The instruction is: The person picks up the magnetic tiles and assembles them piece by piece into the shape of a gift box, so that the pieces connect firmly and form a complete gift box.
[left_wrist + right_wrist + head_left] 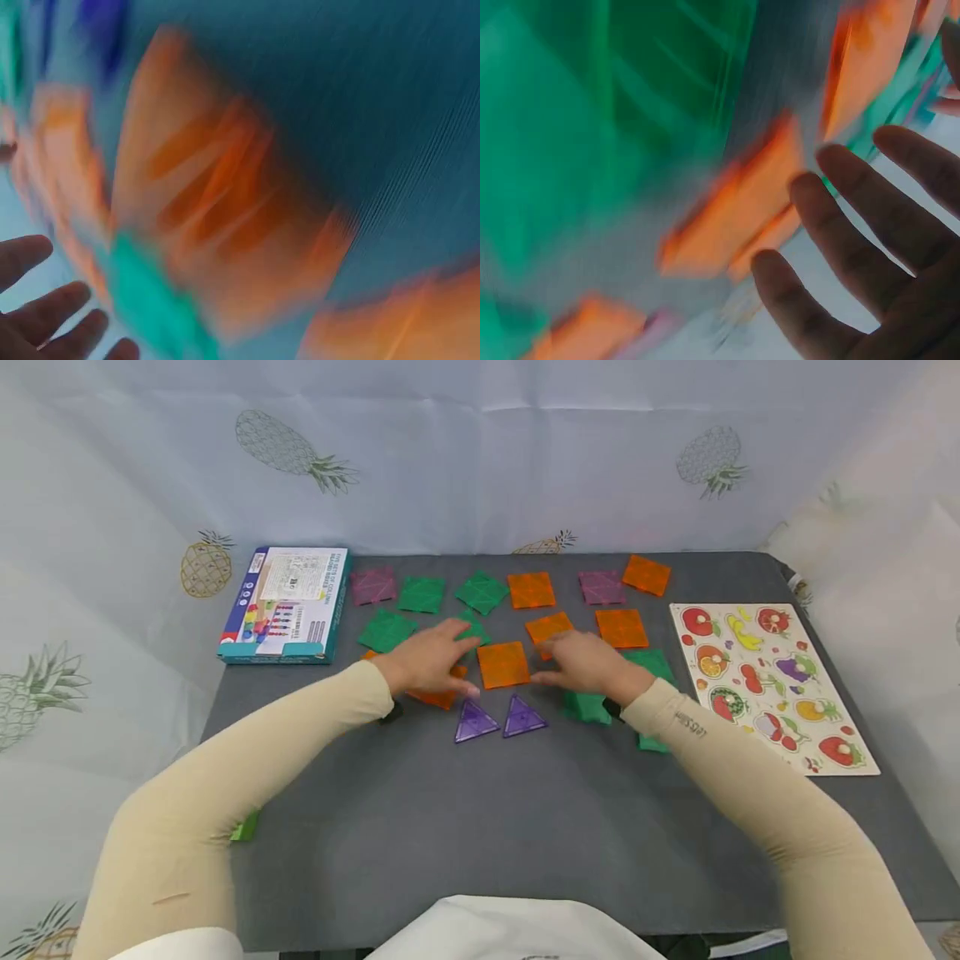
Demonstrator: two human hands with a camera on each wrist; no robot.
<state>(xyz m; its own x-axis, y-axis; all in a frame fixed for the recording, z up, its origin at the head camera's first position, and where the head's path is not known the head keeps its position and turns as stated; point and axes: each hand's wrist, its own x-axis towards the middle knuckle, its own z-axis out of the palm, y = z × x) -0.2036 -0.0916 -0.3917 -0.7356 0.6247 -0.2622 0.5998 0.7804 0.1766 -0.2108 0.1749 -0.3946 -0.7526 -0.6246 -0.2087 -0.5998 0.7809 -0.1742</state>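
My left hand (426,657) is held over orange and green square tiles, its fingers spread and nothing in its grasp. Across from it, my right hand (588,662) also has its fingers apart, near an orange tile (548,627) and a green tile (587,707). Between the two hands lies an orange square tile (503,665). Just in front of that are two purple triangle tiles, a left triangle (476,722) and a right triangle (522,717). Both wrist views are blurred; the left fingers (52,315) and right fingers (855,217) show empty there.
More green, orange and purple square tiles lie in rows toward the back, such as a dark purple tile (373,586). A boxed toy set (288,603) is at the back left. On the right is a fruit puzzle board (776,689). A green piece (244,827) peeks out beside the left arm.
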